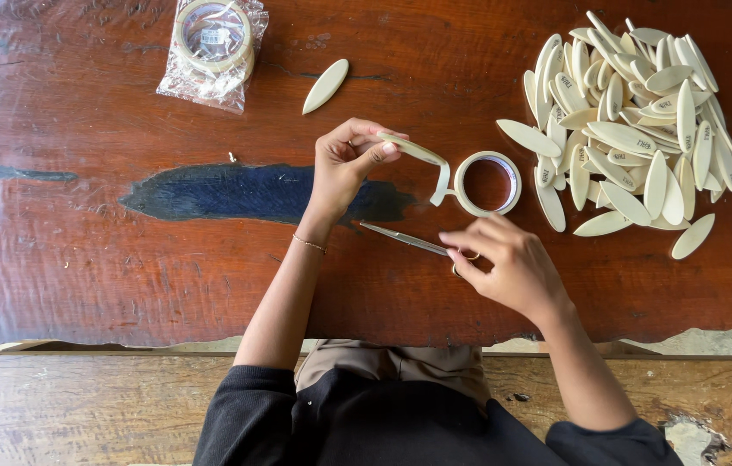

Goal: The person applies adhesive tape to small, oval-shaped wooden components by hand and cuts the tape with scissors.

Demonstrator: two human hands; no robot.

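Head view: left hand [344,164] pinches tape strip [422,155] pulled off roll [487,183] on table [81,259]. Right hand [508,263] closes on scissors [409,241]. Cutting step; next, blades to strip near roll.

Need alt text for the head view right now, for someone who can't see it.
The left hand pinches the free end of a strip pulled from a roll of masking tape on a dark red wooden table, while the right hand grips small scissors. A pile of pale oval wooden pieces lies right of the roll.
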